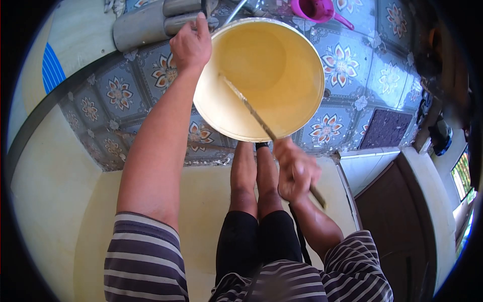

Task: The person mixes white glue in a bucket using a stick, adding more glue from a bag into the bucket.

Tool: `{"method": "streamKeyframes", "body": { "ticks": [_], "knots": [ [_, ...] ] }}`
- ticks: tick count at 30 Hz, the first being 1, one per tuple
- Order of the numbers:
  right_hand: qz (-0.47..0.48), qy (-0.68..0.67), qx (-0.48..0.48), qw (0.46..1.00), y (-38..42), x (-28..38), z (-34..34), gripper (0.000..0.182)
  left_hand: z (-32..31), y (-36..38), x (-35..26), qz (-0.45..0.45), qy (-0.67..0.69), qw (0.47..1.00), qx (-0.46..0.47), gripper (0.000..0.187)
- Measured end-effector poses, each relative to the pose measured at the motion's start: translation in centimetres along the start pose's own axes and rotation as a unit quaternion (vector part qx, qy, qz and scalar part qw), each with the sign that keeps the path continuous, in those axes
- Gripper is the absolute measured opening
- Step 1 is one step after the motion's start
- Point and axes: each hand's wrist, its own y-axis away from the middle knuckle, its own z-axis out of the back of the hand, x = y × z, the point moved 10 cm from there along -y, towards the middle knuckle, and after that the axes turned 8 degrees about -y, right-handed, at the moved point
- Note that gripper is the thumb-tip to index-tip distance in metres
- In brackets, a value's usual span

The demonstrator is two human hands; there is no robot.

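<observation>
A large round bucket (pixel 259 137), pale yellow inside with a whitish rim, stands on the tiled floor in front of my feet. Yellowish liquid (pixel 254 60) lies inside it. My right hand (pixel 297 171) is closed around a long thin stick (pixel 249 107). The stick slants over the near rim, its far end reaching down inside the bucket, and its other end pokes out below my fist. At the bucket's left rim is my left hand (pixel 191 44), fingers curled and thumb pointing away from me. Whatever those fingers grip is hidden.
Beyond the bucket a pink dipper (pixel 314 9) lies at the top. Grey cylinders (pixel 143 27) lie at upper left. A dark mat (pixel 386 129) is on the flower-patterned tiles (pixel 339 65) to the right. A brown door (pixel 392 216) stands at lower right.
</observation>
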Motion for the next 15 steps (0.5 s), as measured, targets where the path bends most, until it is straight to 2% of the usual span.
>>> {"method": "streamKeyframes", "body": {
  "ticks": [2, 5, 15],
  "knots": [
    [0.018, -0.027, 0.025, 0.999, 1.4, 2.4, -1.0, 0.035, 0.1, 0.0, 0.1, -0.002, -0.017, 1.000, -0.010, 0.059],
    [0.000, -0.008, 0.013, 1.000, 2.8, 4.8, -2.1, 0.040, 0.0, 0.0, 0.0, -0.010, -0.004, 1.000, 0.006, 0.059],
    [-0.013, -0.044, 0.041, 0.998, 4.2, 8.8, -0.5, 0.035, 0.4, -0.1, -0.7, -0.022, -0.011, 1.000, 0.012, 0.058]
  ]
}}
